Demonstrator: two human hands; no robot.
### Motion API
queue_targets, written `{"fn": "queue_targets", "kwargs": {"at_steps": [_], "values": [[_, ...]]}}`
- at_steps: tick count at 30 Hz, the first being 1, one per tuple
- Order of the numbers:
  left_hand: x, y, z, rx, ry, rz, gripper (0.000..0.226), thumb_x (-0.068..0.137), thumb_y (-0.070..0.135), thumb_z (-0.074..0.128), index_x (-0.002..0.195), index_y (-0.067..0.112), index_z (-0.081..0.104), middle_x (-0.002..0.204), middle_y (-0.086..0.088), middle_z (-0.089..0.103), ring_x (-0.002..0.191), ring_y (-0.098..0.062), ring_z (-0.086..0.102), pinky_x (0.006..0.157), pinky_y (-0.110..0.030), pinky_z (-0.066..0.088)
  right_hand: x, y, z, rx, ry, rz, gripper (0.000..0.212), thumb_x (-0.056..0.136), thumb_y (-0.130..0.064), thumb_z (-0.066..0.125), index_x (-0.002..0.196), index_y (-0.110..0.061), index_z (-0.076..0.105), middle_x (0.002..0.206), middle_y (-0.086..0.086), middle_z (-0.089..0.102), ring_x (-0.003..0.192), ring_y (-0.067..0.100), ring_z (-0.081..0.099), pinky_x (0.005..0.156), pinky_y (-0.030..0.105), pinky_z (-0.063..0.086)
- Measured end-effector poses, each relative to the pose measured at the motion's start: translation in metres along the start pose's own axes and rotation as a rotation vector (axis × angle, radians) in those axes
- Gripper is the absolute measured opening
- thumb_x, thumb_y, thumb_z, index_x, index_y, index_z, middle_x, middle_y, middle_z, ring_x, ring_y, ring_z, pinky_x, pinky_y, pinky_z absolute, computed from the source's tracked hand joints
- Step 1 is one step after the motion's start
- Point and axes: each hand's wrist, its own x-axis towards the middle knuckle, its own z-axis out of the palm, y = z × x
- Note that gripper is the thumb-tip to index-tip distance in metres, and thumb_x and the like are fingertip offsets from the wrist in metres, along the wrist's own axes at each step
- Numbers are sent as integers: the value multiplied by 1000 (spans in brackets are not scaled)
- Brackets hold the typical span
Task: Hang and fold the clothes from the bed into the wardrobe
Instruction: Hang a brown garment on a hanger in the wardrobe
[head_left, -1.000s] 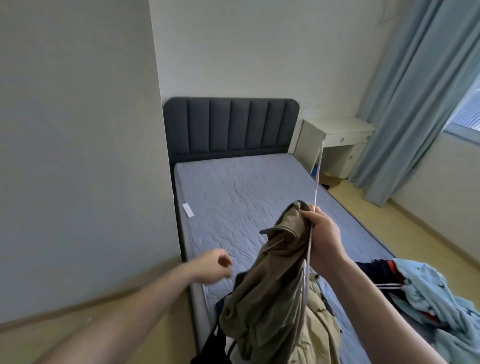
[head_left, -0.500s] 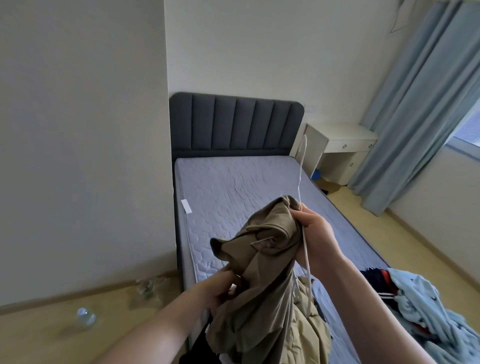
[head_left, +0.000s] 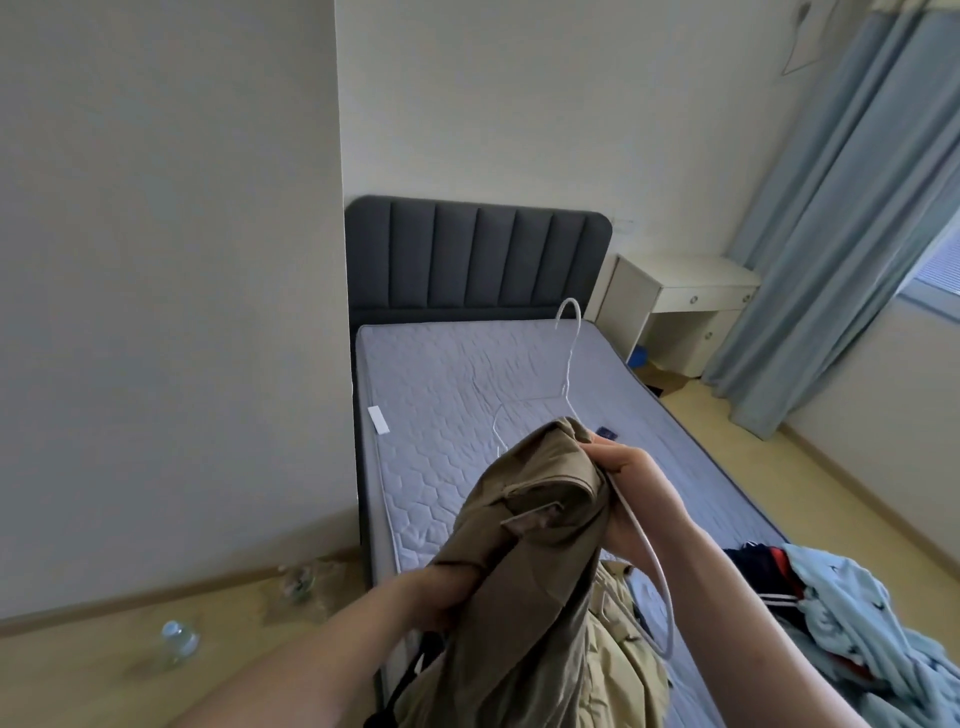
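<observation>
Right hand (head_left: 631, 499) clamps hanger (head_left: 569, 358) and khaki garment (head_left: 540, 525), hook pointing up. Left hand (head_left: 441, 597) grips the cloth lower down.

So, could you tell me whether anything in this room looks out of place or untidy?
Yes: a clear plastic bottle lies on the wooden floor left of the bed, beside crumpled clear wrapping near the skirting. On the grey quilted mattress, a light blue garment sits in an unfolded heap at the right.
</observation>
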Motion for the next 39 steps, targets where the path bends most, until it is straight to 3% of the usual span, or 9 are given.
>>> {"fn": "queue_targets", "kwargs": {"at_steps": [2,7,11,14,20,25,29,33,39], "values": [[-11,4,-12,145,111,138,35,95,22,67,129,18,61,112,7,75,103,-7,71,91,-23,56,-5,-4,-16,-8,26,-16,10,82,0,55,91,-5,58,75,11,55,58,19,58,55,29,56],[-52,32,-51,71,479,538,21,94,-6,66,110,8,68,109,-12,69,104,-28,66,92,-44,54,-16,-5,-69,-45,98,24,31,83,-3,56,114,-3,59,90,16,63,70,26,64,66,36,59],[-84,64,-71,32,410,639,18,99,0,55,93,12,68,77,3,69,84,-14,62,86,-36,51,-8,14,-107,-86,267,51,30,96,4,47,124,6,59,111,23,67,91,34,69,78,41,57],[-92,79,-76,-38,372,629,10,91,24,57,97,19,64,73,7,60,79,-10,56,84,-33,47,1,28,-126,-133,374,74,34,101,5,45,133,5,57,129,23,64,111,36,64,89,43,53],[-95,85,-76,-43,404,637,34,101,20,48,67,23,48,67,0,45,69,-16,47,66,-25,44,19,33,-139,-199,425,52,21,100,6,44,107,-3,61,99,15,65,75,22,69,66,33,53],[-104,75,-65,560,378,719,13,103,31,61,98,20,64,90,11,69,82,-1,63,76,-12,48,31,30,-151,-388,568,25,19,98,7,51,104,-9,60,99,6,57,84,18,56,74,31,48],[-102,71,-65,1223,539,878,26,87,0,57,103,20,51,101,7,48,76,-8,49,67,-28,40,21,30,-152,-691,469,73,32,90,14,45,77,-15,48,86,12,52,79,27,54,78,44,54],[-95,72,-69,1300,588,958,35,80,-11,46,98,19,51,102,8,48,84,-13,49,70,-37,47,10,31,-150,-903,415,111,15,95,8,51,91,-7,51,106,16,69,84,30,68,80,47,61],[-84,70,-81,1374,676,935,43,76,-10,45,95,28,52,101,14,51,96,-14,49,68,-33,47,-16,22,-135,-1177,263,-106,10,100,-33,63,102,-24,66,81,3,66,50,13,48,48,25,45]]}}
